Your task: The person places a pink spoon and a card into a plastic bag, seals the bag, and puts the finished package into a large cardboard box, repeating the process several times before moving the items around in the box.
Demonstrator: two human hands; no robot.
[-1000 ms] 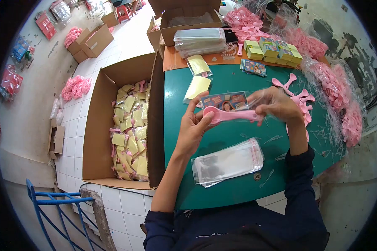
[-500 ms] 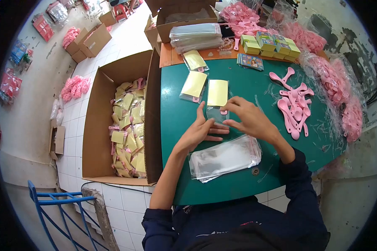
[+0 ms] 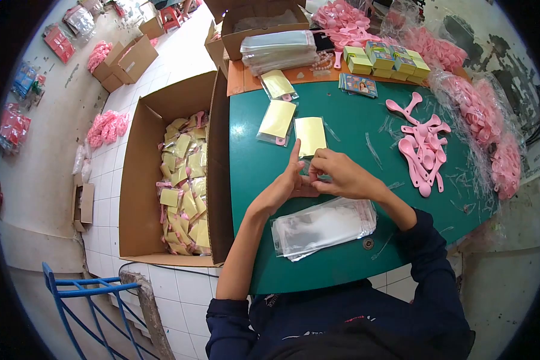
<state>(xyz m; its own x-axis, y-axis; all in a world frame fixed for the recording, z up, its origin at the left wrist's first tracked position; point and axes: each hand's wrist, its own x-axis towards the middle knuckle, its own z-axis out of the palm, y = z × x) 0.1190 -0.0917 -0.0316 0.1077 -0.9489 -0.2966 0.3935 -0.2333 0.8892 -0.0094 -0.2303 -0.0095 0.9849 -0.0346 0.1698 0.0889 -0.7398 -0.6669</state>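
A clear plastic bag with a pale yellow card (image 3: 310, 135) in it lies flat on the green table, its lower end hidden under my fingers. My left hand (image 3: 288, 185) is at the bag's lower left, index finger stretched upward along the edge and the other fingers partly covered. At the bag's lower end, my right hand (image 3: 345, 175) has its fingertips pinched together on the plastic, touching the left fingers. Just below both hands is a stack of flat clear bags (image 3: 324, 231). Two more bags with yellow cards, one nearer (image 3: 277, 120) and one farther (image 3: 279, 85), lie to the upper left.
Pink spoons (image 3: 425, 150) are piled at right, beside plastic scraps. Yellow card stacks (image 3: 381, 60) and picture cards (image 3: 358, 86) sit at the back. A big cardboard box (image 3: 138, 180) of filled bags stands left of the table. Bagged pink spoons (image 3: 480, 114) line the right edge.
My right hand has moved down and left to the bag's lower end, its fingers closing into a pinch. The pink piece seen at the bag's lower part is now covered.
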